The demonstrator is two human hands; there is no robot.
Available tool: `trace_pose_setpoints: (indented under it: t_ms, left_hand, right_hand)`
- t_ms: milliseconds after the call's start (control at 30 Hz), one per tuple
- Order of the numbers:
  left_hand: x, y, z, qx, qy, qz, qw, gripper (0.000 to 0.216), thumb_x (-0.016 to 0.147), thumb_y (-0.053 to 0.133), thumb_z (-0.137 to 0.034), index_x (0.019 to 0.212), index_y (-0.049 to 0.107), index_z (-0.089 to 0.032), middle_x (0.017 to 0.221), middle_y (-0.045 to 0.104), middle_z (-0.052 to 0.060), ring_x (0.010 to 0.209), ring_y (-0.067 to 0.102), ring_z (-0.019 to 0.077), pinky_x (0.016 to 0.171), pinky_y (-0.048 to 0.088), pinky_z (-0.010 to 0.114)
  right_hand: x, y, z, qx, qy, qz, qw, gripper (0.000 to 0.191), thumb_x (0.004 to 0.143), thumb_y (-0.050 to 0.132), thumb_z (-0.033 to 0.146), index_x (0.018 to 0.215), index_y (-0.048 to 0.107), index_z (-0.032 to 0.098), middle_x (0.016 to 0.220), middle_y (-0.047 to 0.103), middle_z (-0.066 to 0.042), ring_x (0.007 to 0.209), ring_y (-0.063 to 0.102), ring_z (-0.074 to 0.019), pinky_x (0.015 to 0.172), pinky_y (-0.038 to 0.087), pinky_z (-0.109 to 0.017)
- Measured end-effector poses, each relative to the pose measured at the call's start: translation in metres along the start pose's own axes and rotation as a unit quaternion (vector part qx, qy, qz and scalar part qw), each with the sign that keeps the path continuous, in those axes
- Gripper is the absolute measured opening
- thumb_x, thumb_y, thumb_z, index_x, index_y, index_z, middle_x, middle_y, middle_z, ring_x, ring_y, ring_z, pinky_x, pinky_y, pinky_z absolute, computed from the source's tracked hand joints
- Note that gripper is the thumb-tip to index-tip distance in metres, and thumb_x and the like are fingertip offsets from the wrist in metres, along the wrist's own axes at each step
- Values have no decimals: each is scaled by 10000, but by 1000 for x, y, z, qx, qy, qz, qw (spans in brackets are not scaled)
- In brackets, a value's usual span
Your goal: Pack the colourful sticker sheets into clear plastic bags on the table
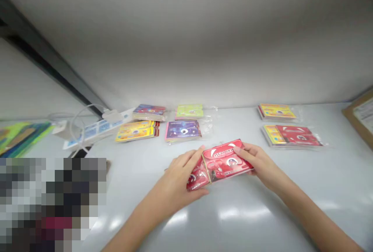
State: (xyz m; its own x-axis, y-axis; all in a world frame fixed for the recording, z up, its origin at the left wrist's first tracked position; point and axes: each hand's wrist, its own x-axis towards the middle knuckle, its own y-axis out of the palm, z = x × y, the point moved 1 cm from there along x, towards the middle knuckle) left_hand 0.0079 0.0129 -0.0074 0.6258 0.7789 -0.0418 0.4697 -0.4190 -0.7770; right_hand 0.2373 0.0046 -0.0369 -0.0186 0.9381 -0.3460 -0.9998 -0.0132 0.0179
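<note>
Between my two hands is a bundle of red printed cards in a clear plastic sleeve, tilted slightly up to the right above the table. My left hand wraps round its left end, fingers over the top edge and thumb below. My right hand pinches the right end, thumb on the face and fingers behind. White lettering and a round picture show on the red face. A thin pale edge or band crosses it near my left fingers. The underside of the bundle is hidden.
Behind stand a purple stack, a green pack, yellow cards and a dark blue pack. On the right lie a red-and-yellow pack and a yellow pack. A power strip with cables is left; a cardboard box is far right.
</note>
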Motion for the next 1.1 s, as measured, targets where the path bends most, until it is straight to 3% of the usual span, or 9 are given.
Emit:
trace_pose_setpoints:
  t_ms: [100,233,367,467,667,767,933,1033,1100]
  left_hand:
    - [1,2,-1,8,9,-1,1000,845,709,675,-303,1394,181,-308,1409,336,36,1258,335,241,1047,287,384]
    - [1,3,-3,16,9,15,1000,832,716,662,-309,1396,182,-300,1399,353,38,1248,347,242,1039,293,380]
    - [1,2,-1,15,-9,-3,1000,780,752,621,-314,1398,186,-285,1398,347,40,1250,341,239,1042,288,372]
    - [1,1,0,19,-11,-9,1000,792,746,624,-316,1401,180,-274,1405,334,55,1255,333,249,1044,282,388]
    - [1,3,-5,20,-1,13,1000,780,725,641,-310,1385,225,-283,1385,370,51,1244,355,249,1040,296,391]
    - [0,7,-9,15,23,25,999,750,720,644,-298,1368,264,-293,1374,389,45,1237,366,247,1035,303,394]
    - [2,6,-8,13,12,8,1000,750,716,636,-302,1368,266,-284,1355,408,47,1213,392,247,1031,303,383]
    - [2,-1,-7,13,-16,-12,1000,761,726,618,-321,1382,237,-258,1302,449,60,1166,437,236,1007,331,368]
    - [1,-5,-7,7,-36,-17,999,755,733,606,-323,1386,235,-243,1270,472,66,1130,469,231,981,359,359]
  right_hand:
    - [-3,11,-2,-19,4,46,999,392,754,531,552,880,631,194,595,598,8,461,479,-101,396,312,-193]
    - [-7,23,-2,-72,-92,102,988,359,781,527,500,930,639,193,800,657,-28,748,588,-180,631,452,-260]
    - [-2,17,-5,-64,-135,10,989,405,785,544,441,1118,544,211,867,645,-39,747,592,-173,652,466,-281]
    - [0,8,-5,-78,-142,-23,987,316,784,549,420,1000,618,199,833,669,-49,737,600,-182,673,465,-298]
    - [-6,18,0,-197,-230,104,947,232,842,489,327,887,697,236,926,678,-53,864,587,-204,774,445,-331]
    - [-8,25,-2,-224,-261,109,933,193,828,514,308,872,692,247,900,662,-46,850,580,-195,766,449,-325]
    - [-3,17,-3,-235,-259,-17,937,182,817,513,325,852,657,219,880,638,-62,806,572,-190,692,451,-306]
    - [4,3,-6,-215,-196,-112,950,222,810,499,377,874,621,203,896,634,-71,747,577,-185,623,450,-298]
    - [8,-4,-10,-197,-145,-119,962,255,790,517,408,907,604,199,884,639,-66,693,587,-179,587,452,-298]
